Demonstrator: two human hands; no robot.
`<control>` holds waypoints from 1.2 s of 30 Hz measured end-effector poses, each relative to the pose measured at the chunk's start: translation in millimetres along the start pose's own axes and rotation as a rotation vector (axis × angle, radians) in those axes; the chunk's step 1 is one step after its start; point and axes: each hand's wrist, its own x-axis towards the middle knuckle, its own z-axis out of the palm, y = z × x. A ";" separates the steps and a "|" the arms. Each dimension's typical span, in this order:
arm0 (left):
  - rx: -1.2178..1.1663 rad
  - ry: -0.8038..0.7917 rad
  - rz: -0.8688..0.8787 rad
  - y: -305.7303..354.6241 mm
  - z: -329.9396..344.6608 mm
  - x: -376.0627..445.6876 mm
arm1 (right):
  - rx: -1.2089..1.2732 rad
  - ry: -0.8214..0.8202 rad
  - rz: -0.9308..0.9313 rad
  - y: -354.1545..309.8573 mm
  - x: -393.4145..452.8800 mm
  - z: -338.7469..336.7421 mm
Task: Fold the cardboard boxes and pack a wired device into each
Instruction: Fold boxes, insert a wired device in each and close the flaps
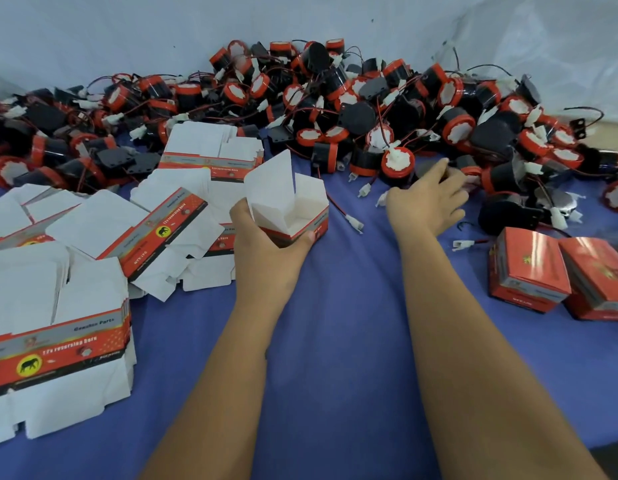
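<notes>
Cardboard box (293, 216), folded up and open at the top, sits in your left hand (262, 244), which is the nearer of your two hands; the fingers curl round its lower red-and-grey band, thumb on the near left side and fingertips showing on the right face. Its tall white lid flap stands up at the back left, so the mouth faces up and slightly toward you.

Beyond it and to the right, your right hand (427, 199) reaches into the edge of the heap of wired devices (335, 109). Its fingers are bent over a black device (435, 171) at the pile's near fringe, and appear to be closing on it. Whether they have a firm hold you cannot tell, because the hand covers the contact.

That is the relation to mind: the device lies up and right of the box mouth, with bare blue cloth (335, 323) between the two hands. The right hand would have to bring it leftward and toward you, then down into the opening. Trailing red-and-black leads with white plugs, like the loose one (350, 221) lying just right of the box, will likely need tucking in.

Flat box blanks (75, 306) are stacked on your left, and finished red boxes (529, 268) stand on your right.
</notes>
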 end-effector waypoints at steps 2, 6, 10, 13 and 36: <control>-0.002 -0.003 0.000 -0.6 0.3 0.6 | 0.042 0.059 0.052 4.7 2.3 -1.0; 0.000 -0.011 0.000 -1.3 1.0 0.9 | 0.119 0.175 0.083 12.5 5.2 -4.6; 0.013 -0.006 0.001 -1.8 1.2 1.7 | 0.159 0.053 -0.102 10.8 -7.0 -3.2; 0.017 -0.006 0.002 -1.1 1.1 1.4 | 0.197 -0.043 -0.207 7.5 -22.0 -3.4; 0.038 0.009 0.070 6.9 -10.6 -10.3 | 0.659 -0.321 -0.409 15.8 -76.2 -26.4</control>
